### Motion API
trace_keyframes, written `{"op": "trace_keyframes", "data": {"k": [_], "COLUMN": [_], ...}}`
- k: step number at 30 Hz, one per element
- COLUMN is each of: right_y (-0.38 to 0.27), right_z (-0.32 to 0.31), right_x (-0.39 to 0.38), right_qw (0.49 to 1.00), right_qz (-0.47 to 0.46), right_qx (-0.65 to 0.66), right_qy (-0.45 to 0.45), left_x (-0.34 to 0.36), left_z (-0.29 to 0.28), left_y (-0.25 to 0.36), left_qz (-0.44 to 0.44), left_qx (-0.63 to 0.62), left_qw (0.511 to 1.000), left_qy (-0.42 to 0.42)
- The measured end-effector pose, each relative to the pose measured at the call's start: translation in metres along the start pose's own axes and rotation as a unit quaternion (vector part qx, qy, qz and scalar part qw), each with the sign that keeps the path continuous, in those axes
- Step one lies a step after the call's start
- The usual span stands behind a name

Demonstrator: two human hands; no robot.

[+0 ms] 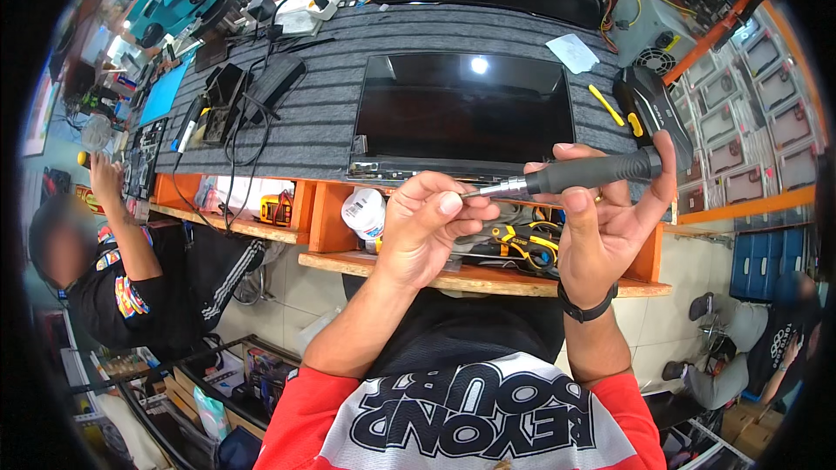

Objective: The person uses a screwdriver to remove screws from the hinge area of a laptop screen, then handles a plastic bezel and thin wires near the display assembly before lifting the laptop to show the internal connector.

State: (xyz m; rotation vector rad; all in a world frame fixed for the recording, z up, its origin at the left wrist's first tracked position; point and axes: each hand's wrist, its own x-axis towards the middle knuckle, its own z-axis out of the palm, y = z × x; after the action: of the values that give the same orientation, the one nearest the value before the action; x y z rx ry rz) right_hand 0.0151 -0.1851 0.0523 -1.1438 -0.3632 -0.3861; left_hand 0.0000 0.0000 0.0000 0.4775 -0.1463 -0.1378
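My right hand (pixel 610 226) holds a dark grey screwdriver (pixel 583 174) level, its metal tip pointing left. My left hand (pixel 431 222) is closed around that tip, thumb and fingers pinching at it. Both hands hover in front of the bench edge, just below a laptop screen panel (pixel 466 113) that lies flat on the grey striped mat (pixel 331 104). A black band sits on my right wrist.
Under the bench top an orange wooden shelf (pixel 488 278) holds a white tape roll (pixel 366 211) and yellow-handled pliers (pixel 527 244). Cables and a black adapter (pixel 270 78) lie left on the mat. One person sits at the left (pixel 131 270), another at lower right (pixel 758 348).
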Motion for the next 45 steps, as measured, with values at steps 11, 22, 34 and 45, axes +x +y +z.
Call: {"op": "trace_keyframes", "data": {"k": [11, 22, 34, 45], "right_y": [0.012, 0.006, 0.015, 0.040], "right_z": [0.005, -0.004, -0.053, -0.046], "right_x": [-0.006, 0.008, 0.032, 0.038], "right_qw": [0.998, 0.992, 0.973, 0.904], "right_qz": [-0.015, 0.100, -0.001, -0.029], "right_qx": [0.002, 0.057, -0.226, -0.361], "right_qy": [0.059, 0.042, -0.047, -0.227], "left_x": [-0.001, 0.014, -0.031, -0.031], "left_z": [0.013, 0.000, -0.027, -0.033], "left_y": [-0.011, -0.020, 0.028, 0.032], "left_qz": [0.218, 0.275, 0.118, 0.072], "left_qx": [0.252, 0.266, 0.694, 0.735], "left_qw": [0.942, 0.921, 0.695, 0.655], "left_qy": [0.042, -0.070, -0.148, -0.163]}}
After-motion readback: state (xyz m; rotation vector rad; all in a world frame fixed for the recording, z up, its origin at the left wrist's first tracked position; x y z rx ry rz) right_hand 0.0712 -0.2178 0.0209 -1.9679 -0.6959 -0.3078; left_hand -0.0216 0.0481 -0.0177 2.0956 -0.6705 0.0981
